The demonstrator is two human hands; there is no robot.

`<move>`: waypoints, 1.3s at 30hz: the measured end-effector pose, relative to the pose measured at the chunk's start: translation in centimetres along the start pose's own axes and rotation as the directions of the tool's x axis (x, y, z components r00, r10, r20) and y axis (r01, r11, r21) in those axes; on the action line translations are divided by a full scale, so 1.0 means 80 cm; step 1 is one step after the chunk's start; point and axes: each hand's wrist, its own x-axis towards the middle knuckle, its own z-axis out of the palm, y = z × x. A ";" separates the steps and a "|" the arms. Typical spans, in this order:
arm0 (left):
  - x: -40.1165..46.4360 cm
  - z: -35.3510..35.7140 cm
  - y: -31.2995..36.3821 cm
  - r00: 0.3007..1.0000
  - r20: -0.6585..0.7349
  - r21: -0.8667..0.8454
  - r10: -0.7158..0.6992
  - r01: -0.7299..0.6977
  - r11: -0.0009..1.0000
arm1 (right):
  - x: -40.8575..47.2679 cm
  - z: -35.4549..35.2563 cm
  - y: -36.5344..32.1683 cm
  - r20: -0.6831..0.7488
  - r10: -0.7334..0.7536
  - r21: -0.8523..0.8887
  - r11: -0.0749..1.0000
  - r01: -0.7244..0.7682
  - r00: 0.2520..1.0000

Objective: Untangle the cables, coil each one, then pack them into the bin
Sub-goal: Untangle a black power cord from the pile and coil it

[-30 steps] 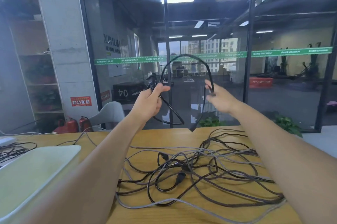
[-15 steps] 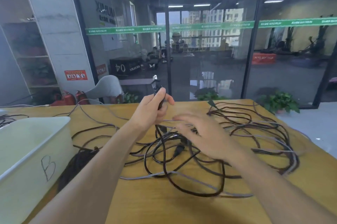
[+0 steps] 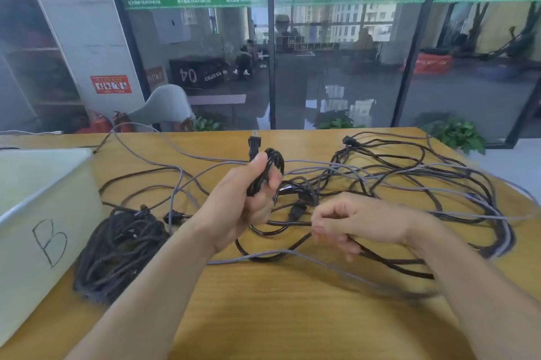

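One braided bundle (image 3: pixel 117 254) lies coiled beside the white bin (image 3: pixel 44 213) marked B, not yet packed as far as I can see. Left hand (image 3: pixel 243 204) has its grip clamped on a few black loops with the plug (image 3: pixel 254 145) upright; right hand (image 3: pixel 351 225) pinches that black cable (image 3: pixel 389 264) nearer the tangle (image 3: pixel 409 184). Most remains knotted across the wooden counter (image 3: pixel 278 315), facing a glass office wall (image 3: pixel 336 52).

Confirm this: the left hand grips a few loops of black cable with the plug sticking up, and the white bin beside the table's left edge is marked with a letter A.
One detail is wrong. The head view shows the white bin marked with a handwritten B, not an A. The rest holds: the left hand grips loops of black cable with the plug sticking up.
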 end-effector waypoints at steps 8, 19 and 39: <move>-0.013 -0.037 0.006 0.997 -0.060 -0.206 0.054 -0.065 0.976 | -0.038 -0.031 0.019 0.075 0.323 -0.107 0.943 -0.314 0.944; -0.018 0.011 -0.011 0.987 0.160 -0.134 -0.034 0.056 0.989 | -0.004 -0.004 0.006 -0.873 -0.153 -0.452 0.612 -0.649 0.464; -0.008 0.023 -0.045 0.999 0.049 0.389 0.011 -0.029 0.921 | 0.011 0.043 -0.014 -0.693 0.088 0.364 0.900 0.242 0.715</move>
